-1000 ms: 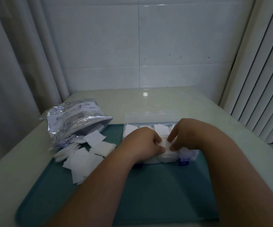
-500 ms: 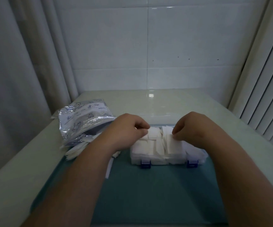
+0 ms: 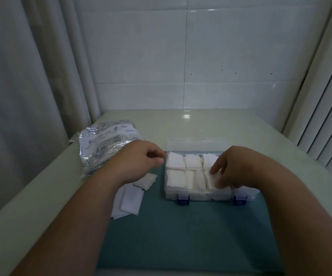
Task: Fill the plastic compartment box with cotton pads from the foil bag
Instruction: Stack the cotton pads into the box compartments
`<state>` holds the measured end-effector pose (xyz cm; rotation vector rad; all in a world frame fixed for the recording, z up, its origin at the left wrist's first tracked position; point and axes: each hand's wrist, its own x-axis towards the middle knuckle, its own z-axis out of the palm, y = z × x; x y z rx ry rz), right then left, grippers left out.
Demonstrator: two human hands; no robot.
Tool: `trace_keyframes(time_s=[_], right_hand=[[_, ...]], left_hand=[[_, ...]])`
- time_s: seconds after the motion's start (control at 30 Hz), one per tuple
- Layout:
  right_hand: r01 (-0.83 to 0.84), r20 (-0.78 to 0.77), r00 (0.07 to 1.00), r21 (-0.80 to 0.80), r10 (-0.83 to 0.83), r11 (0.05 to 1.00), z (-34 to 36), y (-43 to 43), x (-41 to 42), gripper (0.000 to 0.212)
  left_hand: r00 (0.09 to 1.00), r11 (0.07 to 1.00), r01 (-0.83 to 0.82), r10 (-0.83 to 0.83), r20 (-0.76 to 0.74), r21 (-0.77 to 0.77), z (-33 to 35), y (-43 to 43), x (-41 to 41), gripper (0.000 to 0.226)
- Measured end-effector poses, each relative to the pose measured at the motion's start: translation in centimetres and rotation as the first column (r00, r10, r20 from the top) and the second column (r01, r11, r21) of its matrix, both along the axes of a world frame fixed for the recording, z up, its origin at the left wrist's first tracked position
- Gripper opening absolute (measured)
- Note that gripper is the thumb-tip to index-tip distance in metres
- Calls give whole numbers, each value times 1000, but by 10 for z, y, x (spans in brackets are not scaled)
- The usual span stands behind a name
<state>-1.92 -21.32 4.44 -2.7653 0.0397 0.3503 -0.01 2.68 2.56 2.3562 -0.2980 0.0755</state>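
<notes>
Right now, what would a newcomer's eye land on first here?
The clear compartment box, packed with white cotton pads, stands on the teal mat. The right hand has its fingers on pads at the box's right end; the left hand hovers beside its left edge. The foil bag lies far left.

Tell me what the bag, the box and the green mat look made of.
Bag: glossy metallised film, going by crinkled silver glints. Box: clear rigid plastic, see-through walls, blue clips. Mat: matte teal, perhaps rubber or plastic; the look leaves it open.
</notes>
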Motion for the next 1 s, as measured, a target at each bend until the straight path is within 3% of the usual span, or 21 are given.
trace_keyframes(time_s=[0.17, 0.33, 0.57, 0.8, 0.9, 1.0], right_hand=[[-29, -28, 999, -12, 29, 999, -2, 0, -1, 35], [-78, -25, 997, -161, 75, 984, 2, 6, -3, 44], [-40, -27, 999, -115, 37, 993, 4, 5, -4, 41], [-45, -38, 998, -140, 40, 989, 3, 5, -1, 42], [-33, -49, 998, -183, 24, 982, 2, 4, 1, 47], [-16, -30, 1000, -232, 10, 973, 0, 2, 3, 54]], left_hand=[[1000, 1000, 10, -11, -12, -19, -5, -3, 1, 14], [998, 1000, 13, -14, -56, -14, -14, -6, 0, 13], [991, 994, 44, -56, 123, 101, 1, -55, -12, 11], [998, 983, 26, -37, 56, 182, -15, -81, -12, 19], [998, 983, 40, -47, 36, 178, -16, -81, -11, 10], [998, 978, 62, -66, 11, 197, -18, -80, -12, 23]])
